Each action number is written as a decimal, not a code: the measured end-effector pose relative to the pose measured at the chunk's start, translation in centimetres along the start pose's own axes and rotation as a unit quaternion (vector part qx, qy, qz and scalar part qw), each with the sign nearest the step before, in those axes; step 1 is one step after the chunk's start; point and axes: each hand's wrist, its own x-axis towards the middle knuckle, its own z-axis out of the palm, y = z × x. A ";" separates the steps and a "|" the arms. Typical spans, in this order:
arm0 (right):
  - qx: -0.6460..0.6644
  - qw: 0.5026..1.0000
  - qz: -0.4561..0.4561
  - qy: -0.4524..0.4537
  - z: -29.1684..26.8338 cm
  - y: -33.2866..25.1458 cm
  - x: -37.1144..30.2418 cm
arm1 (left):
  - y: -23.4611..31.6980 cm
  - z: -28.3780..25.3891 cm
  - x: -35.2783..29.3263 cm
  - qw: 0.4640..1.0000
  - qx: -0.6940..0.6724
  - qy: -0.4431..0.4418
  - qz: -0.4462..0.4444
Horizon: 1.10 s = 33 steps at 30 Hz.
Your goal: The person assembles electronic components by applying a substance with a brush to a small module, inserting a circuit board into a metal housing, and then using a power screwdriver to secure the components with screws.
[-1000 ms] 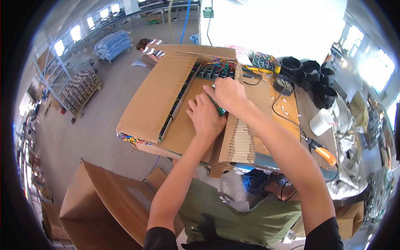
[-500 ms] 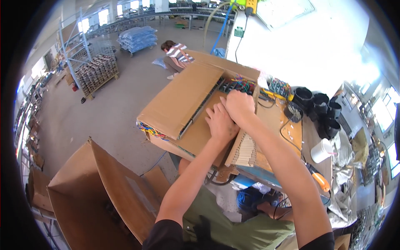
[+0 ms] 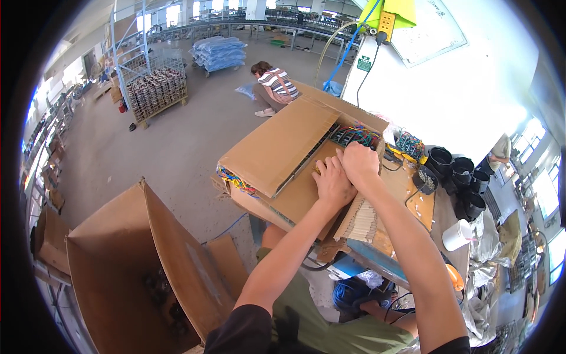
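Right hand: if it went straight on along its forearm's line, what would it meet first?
Most likely the wired circuit boards in the far end of the cardboard box, just beyond the right hand; the depth between them is unclear.

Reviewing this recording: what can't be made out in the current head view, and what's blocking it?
- Head view: anything beneath the left hand and right hand; the hands hide it.
- Head view: dark items inside the tall open carton; too shadowed to identify.
- Head view: what lies under the cardboard panel, beyond the colored wires showing.
- Head view: part of the orange handle, behind the right forearm.
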 end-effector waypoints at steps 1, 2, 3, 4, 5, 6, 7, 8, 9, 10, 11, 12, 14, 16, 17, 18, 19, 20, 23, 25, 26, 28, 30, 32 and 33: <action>-0.009 1.000 -0.006 0.010 0.1 0.1 0.0 | 0.1 0.1 0.0 1.000 0.001 0.000 0.000; -0.018 1.000 -0.013 0.020 0.2 0.2 0.1 | 0.1 0.2 0.0 1.000 0.007 0.007 0.000; -0.027 0.999 -0.019 0.030 0.4 0.2 0.1 | 0.1 0.3 0.1 1.000 0.013 0.014 0.001; -0.038 0.998 -0.020 0.036 0.5 0.2 0.1 | 0.2 0.1 0.0 1.000 0.019 0.019 0.002; -0.049 0.998 -0.020 0.042 0.7 0.2 0.0 | 0.4 0.0 0.1 1.000 0.014 0.013 -0.003; -0.060 0.997 -0.020 0.048 0.8 0.2 0.0 | 0.7 -0.1 0.2 1.000 0.009 0.006 -0.007; -0.053 0.998 -0.016 0.039 0.5 0.3 -0.1 | 0.8 -0.1 0.1 1.000 0.005 -0.001 -0.012; -0.039 0.999 -0.014 0.030 -0.2 -0.1 -0.2 | 0.2 -0.1 0.0 1.000 0.010 0.002 -0.017; -0.026 0.999 -0.011 0.021 -0.9 -0.5 -0.3 | -0.4 -0.2 -0.1 1.000 0.015 0.005 -0.021; 0.007 0.999 0.029 0.036 -1.7 -0.4 -0.2 | -0.5 0.0 0.0 1.000 0.016 0.006 -0.019; 0.031 0.996 0.047 0.069 -2.7 0.8 -0.1 | -0.2 0.0 0.2 1.000 0.009 0.016 -0.023; 0.083 0.988 0.078 0.101 -3.5 1.9 0.1 | -0.7 -0.1 0.1 0.999 0.001 0.024 -0.026; 0.184 0.959 0.135 0.171 -5.0 4.8 0.5 | -1.5 -1.6 0.1 0.999 0.015 0.022 -0.022; 0.412 0.878 0.154 0.190 -4.9 9.2 0.2 | -1.9 -2.4 0.3 0.999 0.053 -0.002 -0.005; 0.559 0.794 0.161 0.177 -4.4 11.9 -0.2 | -1.8 -2.5 0.4 0.997 0.072 -0.016 0.012; 0.675 0.702 0.201 0.110 -7.2 9.8 -3.5 | -3.2 -3.1 0.0 0.995 0.092 -0.019 0.010; 0.709 0.665 0.207 0.106 -8.2 11.3 -5.8 | -2.5 -2.9 0.0 0.995 0.091 -0.023 0.022; 0.730 0.632 0.236 0.104 -8.2 12.9 -7.8 | -2.4 -3.8 -0.1 0.996 0.056 -0.023 0.058; 0.729 0.619 0.273 0.106 -8.1 15.5 -14.4 | 1.9 -7.2 -3.6 0.979 -0.090 0.154 0.104; 0.777 0.553 0.277 0.112 -6.5 17.1 -18.1 | 7.3 -8.3 -10.6 0.924 -0.345 0.147 0.069; 0.759 0.557 0.305 0.141 -5.4 17.9 -19.7 | 8.6 -7.4 -13.2 0.909 -0.347 0.067 0.222; 0.723 0.596 0.322 0.135 -5.6 18.7 -22.2 | 11.9 -5.5 -16.0 0.878 -0.249 -0.024 0.407; 0.654 0.680 0.303 0.135 -5.9 19.5 -24.8 | 15.3 -3.2 -15.6 0.889 -0.175 -0.059 0.420; 0.612 0.730 0.281 0.113 -6.4 19.7 -26.9 | 17.0 0.5 -14.5 0.908 -0.192 -0.094 0.361; 0.600 0.748 0.263 0.101 -6.6 19.2 -27.7 | 16.8 1.9 -14.2 0.901 -0.213 -0.117 0.360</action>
